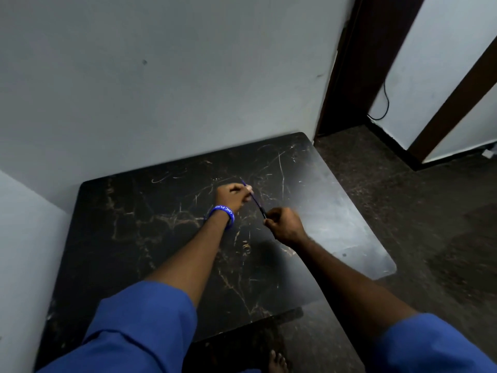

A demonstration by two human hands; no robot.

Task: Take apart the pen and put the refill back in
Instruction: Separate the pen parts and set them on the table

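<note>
A thin blue pen [255, 199] is held slanted above the dark marble-patterned table [150, 238], with its far end up and to the left. My left hand [232, 196], with a blue wristband on the wrist, pinches the pen's upper part. My right hand [283, 223] grips its lower dark end. The two hands are a short way apart along the pen. Whether the refill is showing between them is too blurred to tell.
The table stands in a corner against pale walls [161, 76]. To the right lie a dark speckled floor [403, 211] and a doorway with a dark frame [347, 63]. A black cable [386, 103] hangs by the wall. A bare foot [278, 362] shows below the table's near edge.
</note>
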